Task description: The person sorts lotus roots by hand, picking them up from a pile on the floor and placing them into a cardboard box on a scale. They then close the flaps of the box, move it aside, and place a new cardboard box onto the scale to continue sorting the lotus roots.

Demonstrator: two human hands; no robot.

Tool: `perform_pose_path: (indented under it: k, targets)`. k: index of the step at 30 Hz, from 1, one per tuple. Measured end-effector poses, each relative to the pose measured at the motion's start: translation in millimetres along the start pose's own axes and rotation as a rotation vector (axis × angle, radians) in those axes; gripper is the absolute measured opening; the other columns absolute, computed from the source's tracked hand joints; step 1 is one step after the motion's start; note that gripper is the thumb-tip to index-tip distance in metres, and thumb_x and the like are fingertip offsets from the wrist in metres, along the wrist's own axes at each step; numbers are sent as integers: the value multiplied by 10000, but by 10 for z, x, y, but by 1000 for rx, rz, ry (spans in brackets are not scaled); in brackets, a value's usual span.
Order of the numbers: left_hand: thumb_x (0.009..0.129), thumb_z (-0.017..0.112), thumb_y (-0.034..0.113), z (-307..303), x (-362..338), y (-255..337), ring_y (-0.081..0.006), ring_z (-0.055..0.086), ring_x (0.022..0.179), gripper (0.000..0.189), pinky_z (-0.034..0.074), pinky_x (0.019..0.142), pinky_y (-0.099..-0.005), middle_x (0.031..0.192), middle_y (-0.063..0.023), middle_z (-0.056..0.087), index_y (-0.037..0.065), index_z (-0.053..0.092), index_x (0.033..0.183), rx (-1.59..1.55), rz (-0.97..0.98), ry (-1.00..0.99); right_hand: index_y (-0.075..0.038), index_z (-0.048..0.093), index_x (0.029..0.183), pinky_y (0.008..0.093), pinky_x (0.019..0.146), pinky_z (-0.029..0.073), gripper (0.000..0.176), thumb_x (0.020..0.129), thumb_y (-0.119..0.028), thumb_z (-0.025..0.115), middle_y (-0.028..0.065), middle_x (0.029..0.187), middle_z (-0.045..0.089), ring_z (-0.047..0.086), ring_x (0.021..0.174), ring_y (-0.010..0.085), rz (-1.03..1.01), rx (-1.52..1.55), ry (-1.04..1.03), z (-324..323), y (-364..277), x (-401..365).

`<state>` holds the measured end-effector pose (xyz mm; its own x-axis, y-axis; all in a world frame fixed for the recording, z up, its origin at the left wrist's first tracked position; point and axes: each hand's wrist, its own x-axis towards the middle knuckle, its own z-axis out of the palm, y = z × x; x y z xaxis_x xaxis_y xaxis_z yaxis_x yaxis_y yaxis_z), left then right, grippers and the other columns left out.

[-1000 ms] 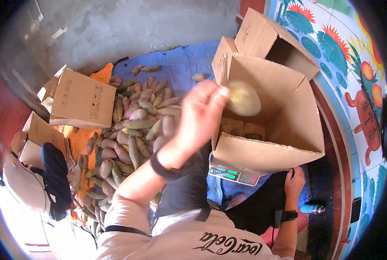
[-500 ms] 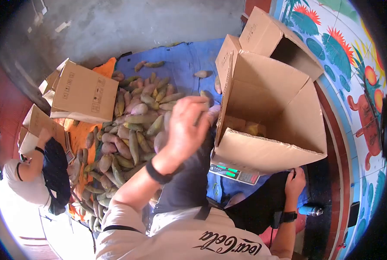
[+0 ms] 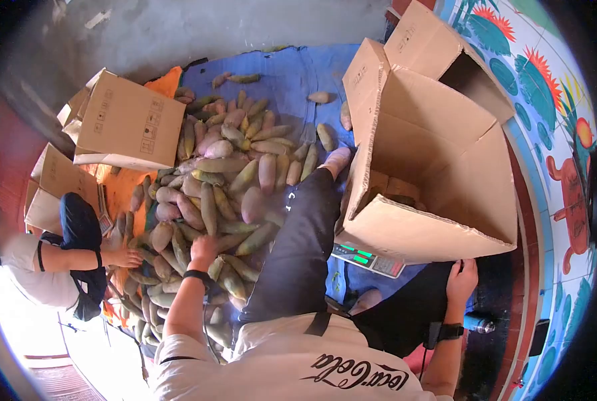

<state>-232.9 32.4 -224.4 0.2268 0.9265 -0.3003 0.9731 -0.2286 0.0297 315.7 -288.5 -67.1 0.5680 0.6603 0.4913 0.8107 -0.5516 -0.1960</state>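
My left hand (image 3: 204, 246) is down on a big pile of long yellowish-pink tubers (image 3: 225, 187) spread on the floor. It presses on one tuber, and its fingers are hidden under the back of the hand. My right hand (image 3: 462, 277) rests on my dark trouser knee and holds nothing. An open cardboard box (image 3: 445, 227) stands on a digital scale (image 3: 368, 259) just right of my outstretched leg. A few tubers (image 3: 392, 194) lie at the bottom of the box.
Another person (image 3: 51, 257) crouches at the left, one hand (image 3: 128, 257) on the pile. Cardboard boxes (image 3: 131, 123) stand at the left, another box (image 3: 438, 47) at the back right. A blue tarp (image 3: 285, 80) lies under the pile. A painted wall (image 3: 559, 134) runs along the right.
My left hand carried a tuber over the box, then swung back left and down onto the pile without it. The right hand stayed on my knee.
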Motion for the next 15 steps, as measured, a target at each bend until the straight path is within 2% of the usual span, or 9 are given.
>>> perform_pose_path:
  k: [1, 4, 6, 9, 13, 15]
  targets:
    - [790, 522, 231, 184, -72, -81, -331, 562, 925, 248, 436, 846, -406, 938, -154, 604, 42, 575, 941, 37, 27, -64, 13, 532, 941, 421, 748, 430, 167, 791, -55, 498, 202, 908, 563, 537, 852, 381, -3, -6, -3, -3, -7, -1]
    - [795, 529, 276, 561, -315, -131, -326, 556, 958, 330, 425, 877, -400, 987, -154, 591, 60, 544, 1045, -198, -146, -88, 15, 536, 939, 422, 751, 431, 169, 788, -54, 501, 204, 901, 563, 538, 849, 383, 54, 5, -52, -15, 11, -1]
    - [785, 549, 311, 698, -397, -107, -324, 508, 1041, 420, 407, 897, -425, 1095, -156, 530, 90, 485, 1137, -209, -327, -191, 9, 539, 975, 440, 784, 424, 211, 778, -61, 506, 223, 988, 556, 525, 910, 399, 65, 6, -89, 21, 76, -11]
    - [776, 564, 296, 312, -587, 181, -302, 441, 1123, 457, 390, 905, -445, 1174, -140, 456, 118, 450, 1181, -70, -333, -257, 13, 539, 977, 447, 784, 422, 215, 778, -61, 507, 224, 987, 556, 522, 908, 405, 45, -10, -68, 23, 52, 1]
    - [775, 568, 261, 545, -535, 160, -290, 404, 1152, 456, 388, 893, -453, 1201, -117, 418, 129, 434, 1190, 83, -270, -342, 17, 539, 981, 447, 779, 424, 219, 780, -63, 507, 225, 987, 556, 523, 905, 405, 19, -11, -55, 28, 56, 2]
    - [780, 547, 217, 684, -590, 169, -270, 434, 1126, 428, 398, 875, -431, 1178, -99, 449, 139, 436, 1186, 146, -202, -296, 22, 541, 943, 420, 739, 434, 175, 787, -48, 504, 219, 907, 566, 543, 847, 386, 20, -39, -35, 44, 64, 6]
